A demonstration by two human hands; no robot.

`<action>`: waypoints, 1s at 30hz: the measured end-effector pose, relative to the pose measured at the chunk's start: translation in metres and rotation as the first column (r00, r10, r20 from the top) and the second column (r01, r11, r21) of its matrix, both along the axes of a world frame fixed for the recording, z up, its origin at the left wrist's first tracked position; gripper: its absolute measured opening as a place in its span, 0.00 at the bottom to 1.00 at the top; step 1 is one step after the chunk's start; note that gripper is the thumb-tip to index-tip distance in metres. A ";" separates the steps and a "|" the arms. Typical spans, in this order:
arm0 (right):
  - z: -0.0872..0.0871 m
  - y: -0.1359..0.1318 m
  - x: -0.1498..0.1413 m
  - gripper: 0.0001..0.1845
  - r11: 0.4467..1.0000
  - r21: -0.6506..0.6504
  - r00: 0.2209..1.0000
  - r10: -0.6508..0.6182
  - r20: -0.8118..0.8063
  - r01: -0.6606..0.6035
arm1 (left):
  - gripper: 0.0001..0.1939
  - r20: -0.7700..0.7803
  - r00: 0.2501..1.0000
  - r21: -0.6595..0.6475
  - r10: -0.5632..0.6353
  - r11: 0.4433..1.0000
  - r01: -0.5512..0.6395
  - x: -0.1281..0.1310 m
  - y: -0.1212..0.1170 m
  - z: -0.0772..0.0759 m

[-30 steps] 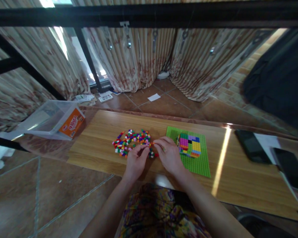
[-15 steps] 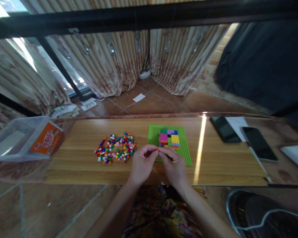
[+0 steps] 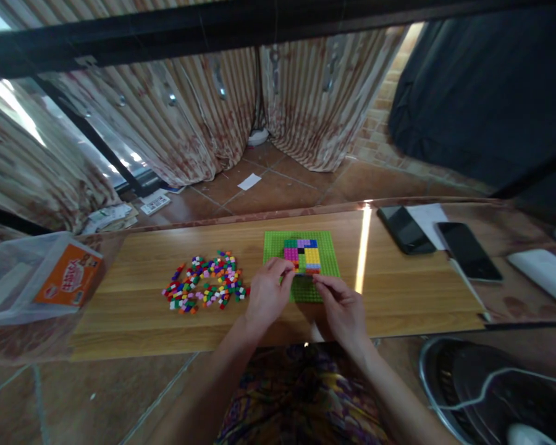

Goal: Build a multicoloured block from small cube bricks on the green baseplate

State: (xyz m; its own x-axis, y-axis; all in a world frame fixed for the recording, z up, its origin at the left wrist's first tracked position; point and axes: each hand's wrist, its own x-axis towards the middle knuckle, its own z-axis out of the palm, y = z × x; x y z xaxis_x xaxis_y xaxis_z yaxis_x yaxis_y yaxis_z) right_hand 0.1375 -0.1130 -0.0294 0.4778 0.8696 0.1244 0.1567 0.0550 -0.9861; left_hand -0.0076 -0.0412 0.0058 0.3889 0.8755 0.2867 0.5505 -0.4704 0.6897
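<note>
A block structure (image 3: 311,254) of small toy bricks in green, purple, blue, pink and yellow, with a dark square gap near its middle, stands on a green studded baseplate (image 3: 327,238). My left hand (image 3: 266,293) is at its front left corner, thumb and fingers pinched together; what they hold, if anything, is hidden. My right hand (image 3: 345,309) is in front of the structure's right side, its thumb and index finger closed at the tips. Anything between them is too small to name. Left of the baseplate lies a loose pile of small coloured bricks (image 3: 208,272).
A clear plastic bin (image 3: 23,259) with an orange label stands at the left end of the wooden table (image 3: 134,321). To the right are two dark phones (image 3: 405,230), white paper (image 3: 430,217) and a white object (image 3: 544,272). A sunlit strip crosses the tabletop.
My hands have moved apart; half a second ago their fingertips met around a small orange brick in front of the structure. The camera view has shifted slightly.
</note>
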 end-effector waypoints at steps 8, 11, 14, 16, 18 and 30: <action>0.003 -0.002 0.018 0.11 0.997 -0.054 0.998 -0.055 0.001 0.055 | 0.04 -0.108 0.994 0.175 0.034 0.985 -0.014 0.009 0.010 -0.011; 0.004 0.001 0.017 0.11 0.999 -0.034 1.000 -0.019 0.023 0.020 | 0.03 -0.093 0.994 0.188 0.056 0.981 -0.038 0.012 0.009 -0.013; 0.007 0.006 0.015 0.11 1.000 -0.011 0.997 0.011 0.079 -0.010 | 0.03 -0.081 0.994 0.167 0.072 0.984 -0.057 0.014 0.009 -0.013; 0.011 0.012 0.014 0.12 1.000 0.003 0.986 0.017 0.167 -0.018 | 0.03 -0.076 0.995 0.150 0.070 0.987 -0.058 0.014 0.010 -0.013; 0.015 0.019 0.012 0.12 1.000 0.027 0.957 -0.010 0.290 0.002 | 0.03 -0.068 0.996 0.135 0.065 0.989 -0.055 0.014 0.010 -0.013; 0.019 0.057 -0.003 0.24 0.992 -0.073 0.834 -0.044 0.550 0.101 | 0.11 -0.012 0.993 0.068 0.115 0.991 -0.114 0.016 0.008 -0.013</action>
State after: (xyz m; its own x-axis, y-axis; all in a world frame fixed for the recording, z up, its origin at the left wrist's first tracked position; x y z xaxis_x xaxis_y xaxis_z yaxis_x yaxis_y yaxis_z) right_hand 0.1342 -0.0556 -0.0101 0.4189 0.8562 0.3024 0.6709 -0.0675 -0.7384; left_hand 0.0084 -0.0336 -0.0068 0.2919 0.8937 0.3407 0.6145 -0.4482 0.6492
